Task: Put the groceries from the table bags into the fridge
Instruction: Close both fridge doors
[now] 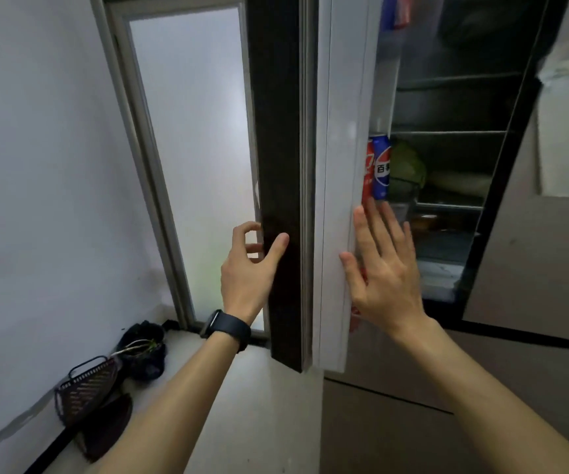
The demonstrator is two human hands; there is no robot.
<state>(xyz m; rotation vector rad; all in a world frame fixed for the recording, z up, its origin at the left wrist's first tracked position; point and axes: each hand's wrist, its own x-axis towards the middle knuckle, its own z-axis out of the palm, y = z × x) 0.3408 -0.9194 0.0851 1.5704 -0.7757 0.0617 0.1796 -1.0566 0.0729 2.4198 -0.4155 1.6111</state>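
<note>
The fridge door [281,165] has a dark, glossy outer skin, while its inner liner [339,165] is smooth white plastic with a soft sheen. On the door's inner side, the blue can [381,167] and the red can [368,165] are glossy printed metal. To the left, the window pane [194,131] is frosted, matt glass in a dull grey metal frame [146,165]. The wall [37,131] is matt paint. The watch strap [232,328] looks matt and rubbery. Near left, the basket [85,388] is dark perforated plastic.

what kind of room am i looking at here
Most likely a home kitchen corner: an open fridge door holding soda cans, food on the shelves behind it, and a frosted window alongside.
</note>
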